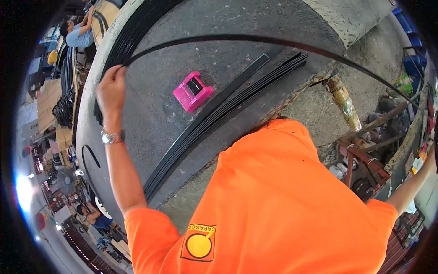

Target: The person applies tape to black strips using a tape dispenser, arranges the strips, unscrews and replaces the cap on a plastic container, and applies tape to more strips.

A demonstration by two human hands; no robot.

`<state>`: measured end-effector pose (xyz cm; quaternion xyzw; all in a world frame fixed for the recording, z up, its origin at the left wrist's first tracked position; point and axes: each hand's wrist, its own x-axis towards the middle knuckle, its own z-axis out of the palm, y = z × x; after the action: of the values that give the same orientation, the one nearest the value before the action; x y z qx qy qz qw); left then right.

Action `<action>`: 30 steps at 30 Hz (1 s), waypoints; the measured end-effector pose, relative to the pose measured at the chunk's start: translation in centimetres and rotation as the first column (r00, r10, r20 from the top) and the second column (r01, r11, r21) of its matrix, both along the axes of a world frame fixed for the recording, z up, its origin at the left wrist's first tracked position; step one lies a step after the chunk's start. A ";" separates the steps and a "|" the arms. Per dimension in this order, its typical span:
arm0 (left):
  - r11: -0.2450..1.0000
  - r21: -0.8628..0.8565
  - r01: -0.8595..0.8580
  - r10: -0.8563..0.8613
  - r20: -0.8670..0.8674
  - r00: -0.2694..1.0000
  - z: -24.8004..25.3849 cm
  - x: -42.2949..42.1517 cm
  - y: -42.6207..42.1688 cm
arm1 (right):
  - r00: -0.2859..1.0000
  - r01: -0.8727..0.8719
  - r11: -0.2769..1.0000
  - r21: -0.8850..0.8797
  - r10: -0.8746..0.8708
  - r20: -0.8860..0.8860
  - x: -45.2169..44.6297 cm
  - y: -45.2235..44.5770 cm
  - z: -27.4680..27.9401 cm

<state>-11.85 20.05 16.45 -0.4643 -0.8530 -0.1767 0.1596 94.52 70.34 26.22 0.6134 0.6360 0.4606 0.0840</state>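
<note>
My left hand (112, 89), with a watch on its wrist, is closed at the near end of a long thin black strip (237, 37). The strip arches across the table to the far right. Beside the hand, a thick bundle of black strips (132, 34) lies along the table's left edge. A bright pink object (192, 92) with a black block in its middle rests on the dark tabletop (150, 105). Next to it lies a second stack of flat black strips (219, 112). My right arm stretches to the right edge, where the hand is out of view.
A tape-wrapped roll (343, 102) juts out by the table's near edge. At right stands a rusty metal frame (365, 160) with assorted items. Two other people, one in a light blue shirt (80, 36), are at the left, among cardboard and hanging black strips (66, 107).
</note>
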 end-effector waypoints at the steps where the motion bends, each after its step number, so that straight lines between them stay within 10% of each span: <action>1: 0.996 0.024 -0.086 0.082 0.155 0.985 0.4 -2.0 -2.5 | 0.998 -0.038 0.999 -0.023 0.036 -0.058 -1.7 2.1 -0.4; 6: 0.807 0.326 -0.492 0.112 0.734 0.669 4.9 -5.3 -13.1 | 0.769 -0.372 0.928 0.005 0.311 -0.559 -16.0 10.8 -4.2; 10: 0.523 0.532 -0.666 -0.145 0.826 0.545 5.0 -8.1 -22.8 | 0.257 -0.506 0.829 0.238 0.408 -0.876 -39.0 6.0 -5.7; 14: 0.249 0.546 -0.800 -0.257 0.833 0.489 -1.2 -12.6 -34.2 | -0.454 -0.648 0.706 0.285 -0.059 -0.889 -54.3 7.5 -10.7; 25: -0.372 0.310 -0.875 -0.475 0.747 0.466 -23.7 -2.2 -43.6 | -0.521 -0.776 0.626 -0.077 -0.704 -0.483 -72.1 -3.4 -27.3; 30: -0.217 0.159 -0.963 -0.415 0.878 0.239 -25.8 -0.1 -43.1 | -0.360 -0.755 0.603 -0.259 -0.710 -0.605 -69.7 -5.3 -27.9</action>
<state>-11.98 -23.00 -9.40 0.3326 -0.4482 -0.8295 0.0193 24.83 65.00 -1.64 0.5367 0.5158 -0.6244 -0.2367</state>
